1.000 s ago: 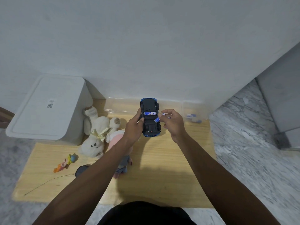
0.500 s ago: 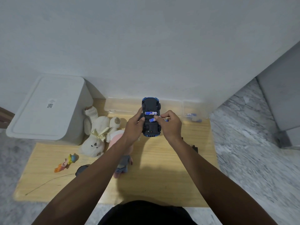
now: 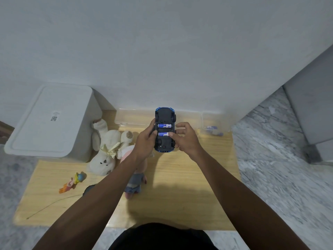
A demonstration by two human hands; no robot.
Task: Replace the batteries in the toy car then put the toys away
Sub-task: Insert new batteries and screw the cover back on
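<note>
Clearly held upside down above the wooden mat (image 3: 180, 192): blue toy car (image 3: 164, 129), underside up, battery compartment open. Gripped on its left side by the left hand (image 3: 145, 142), thumb curled over the edge beside the near battery (image 3: 163, 134), other fingers hidden under the body. Steadied on the right side by the right hand (image 3: 185, 139); thumb tip pressed on the right end of the near battery, index and middle fingers loosely bent and a little spread beside the car (whether touching the wheel, cannot tell). Far battery (image 3: 164, 126) seated in its slot, parallel to the near one, just beyond it.

Lying on the mat at the left: white plush bunny (image 3: 106, 150), pink doll (image 3: 134, 175) partly covered by the left forearm, small orange figure (image 3: 72, 182) nearer and further left. Standing far left: white lidded bin (image 3: 50, 121). Against the wall behind the car: clear plastic container (image 3: 135, 118); to the right of it a second clear box (image 3: 214, 123) with small blue items inside.
</note>
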